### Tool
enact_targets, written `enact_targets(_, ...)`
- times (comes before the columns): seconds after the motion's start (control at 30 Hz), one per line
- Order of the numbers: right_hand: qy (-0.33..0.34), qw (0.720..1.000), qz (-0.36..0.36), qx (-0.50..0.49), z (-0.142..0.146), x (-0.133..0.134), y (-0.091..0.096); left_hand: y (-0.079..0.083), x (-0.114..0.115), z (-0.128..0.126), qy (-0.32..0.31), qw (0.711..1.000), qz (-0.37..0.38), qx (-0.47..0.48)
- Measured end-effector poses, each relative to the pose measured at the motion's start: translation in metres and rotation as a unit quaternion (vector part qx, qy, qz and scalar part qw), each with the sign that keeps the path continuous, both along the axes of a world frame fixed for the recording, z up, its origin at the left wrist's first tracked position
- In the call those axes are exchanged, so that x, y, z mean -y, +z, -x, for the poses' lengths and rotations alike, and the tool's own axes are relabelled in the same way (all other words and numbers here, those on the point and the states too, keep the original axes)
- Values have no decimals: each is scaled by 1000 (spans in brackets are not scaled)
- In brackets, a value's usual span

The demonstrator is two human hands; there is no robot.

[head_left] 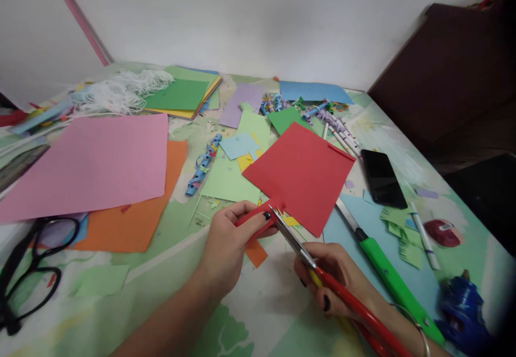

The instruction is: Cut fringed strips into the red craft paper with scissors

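My left hand [228, 244] pinches the near corner of a red paper sheet [302, 174], where a narrow strip is partly cut away. My right hand [334, 279] is closed round the red handles of a pair of scissors [298, 247]. The metal blades point up and left, and their tips meet the red paper right beside my left thumb. The red sheet lies slanted over light green and yellow papers in the middle of the table.
A large pink sheet [92, 163] covers an orange one [149, 212] at left. A black phone [382, 178], a green-handled knife [382, 265], a white pen [423, 236] and a blue tool [463, 308] lie at right. Black glasses [28, 271] sit near left. Paper stacks and decorated sticks [338, 131] lie farther back.
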State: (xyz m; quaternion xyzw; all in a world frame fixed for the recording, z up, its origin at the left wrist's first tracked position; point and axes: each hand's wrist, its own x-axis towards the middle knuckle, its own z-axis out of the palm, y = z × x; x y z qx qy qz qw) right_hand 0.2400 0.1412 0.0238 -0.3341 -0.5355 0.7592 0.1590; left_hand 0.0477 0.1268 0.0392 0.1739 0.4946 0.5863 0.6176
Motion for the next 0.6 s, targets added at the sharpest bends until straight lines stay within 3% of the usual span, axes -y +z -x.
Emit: enact_targets(0.6,-12,999,-15,27,6,1,7,1,0,-1,5,1000,1,-2)
